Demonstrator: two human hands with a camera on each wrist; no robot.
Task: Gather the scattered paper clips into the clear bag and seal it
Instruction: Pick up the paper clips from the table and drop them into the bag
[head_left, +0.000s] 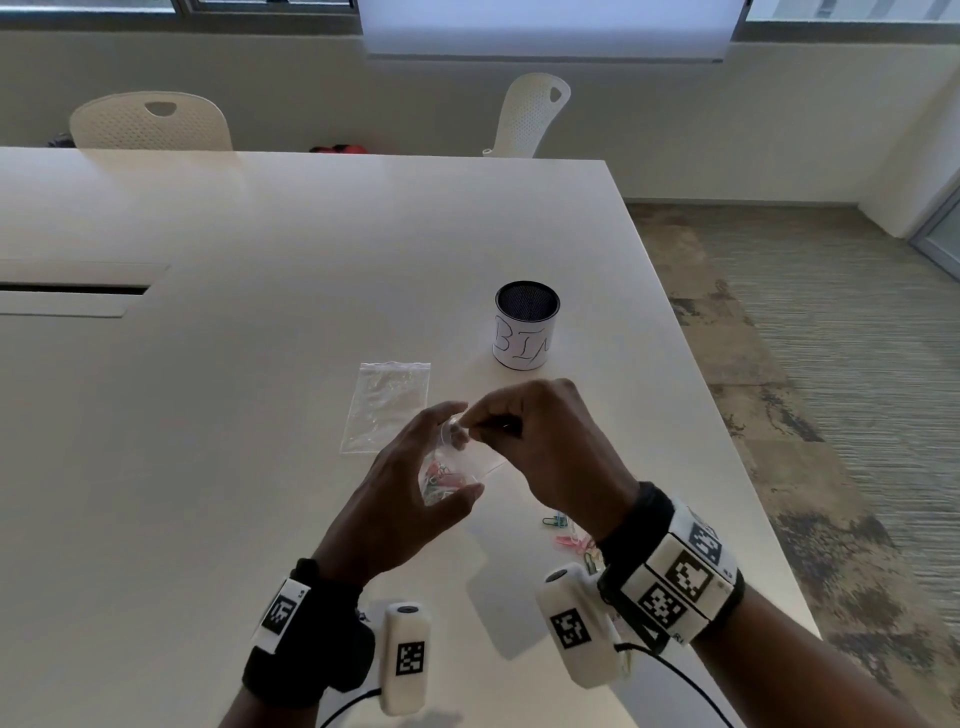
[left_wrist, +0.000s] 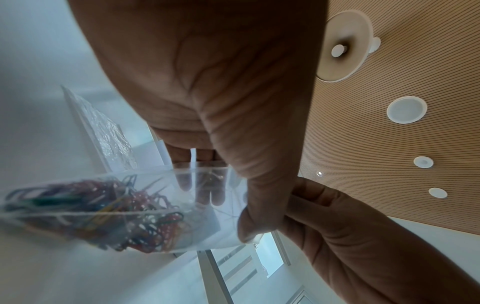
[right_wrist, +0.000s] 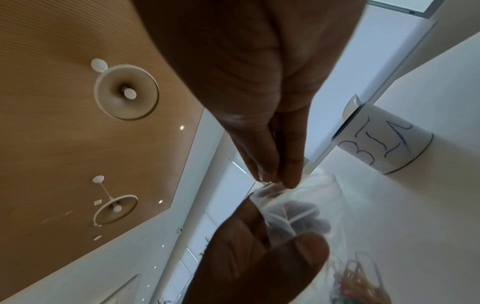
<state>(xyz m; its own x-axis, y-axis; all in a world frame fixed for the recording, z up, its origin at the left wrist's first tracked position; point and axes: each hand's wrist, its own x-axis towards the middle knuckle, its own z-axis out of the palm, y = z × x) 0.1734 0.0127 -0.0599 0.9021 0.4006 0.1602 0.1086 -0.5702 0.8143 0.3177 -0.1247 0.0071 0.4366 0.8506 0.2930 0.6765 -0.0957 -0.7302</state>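
Observation:
My left hand (head_left: 460, 454) holds a small clear bag (head_left: 470, 465) upright above the white table (head_left: 260, 415), thumb on the near side and fingers behind. Several coloured paper clips (left_wrist: 103, 205) lie bunched in the bag's (left_wrist: 207, 205) bottom. My right hand (head_left: 470, 421) is at the open mouth, thumb and forefinger pinched on something small and shiny that looks like a paper clip (right_wrist: 266, 182). Loose paper clips (head_left: 563, 530) lie on the table under my right wrist.
A second, empty clear bag (head_left: 387, 405) lies flat just beyond my hands. A black mesh cup with a white label reading BIN (head_left: 525, 325) stands farther back on the right. The table's right edge (head_left: 727, 415) is close, with two chairs behind.

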